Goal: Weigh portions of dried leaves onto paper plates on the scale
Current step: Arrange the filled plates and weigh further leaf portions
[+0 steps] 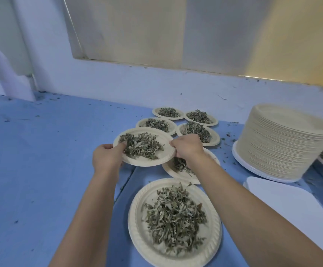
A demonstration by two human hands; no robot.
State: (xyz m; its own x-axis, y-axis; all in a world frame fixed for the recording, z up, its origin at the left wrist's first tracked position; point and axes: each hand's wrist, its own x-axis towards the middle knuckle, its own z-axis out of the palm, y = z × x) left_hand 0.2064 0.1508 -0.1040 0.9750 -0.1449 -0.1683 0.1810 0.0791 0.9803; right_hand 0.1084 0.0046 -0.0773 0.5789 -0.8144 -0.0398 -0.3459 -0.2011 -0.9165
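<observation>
We held a paper plate [153,159] of dried leaves [141,145] mid-frame, left grip [108,157] and right grip [187,146] pinching opposite rims, above the blue surface [41,170].

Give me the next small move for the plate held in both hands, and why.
Probably set the held plate down on the bare blue table left of the filled plates. The left hand and right hand grip its opposite rims, it already carries leaves, and it overlaps the plate behind and the one under the right wrist.
</observation>
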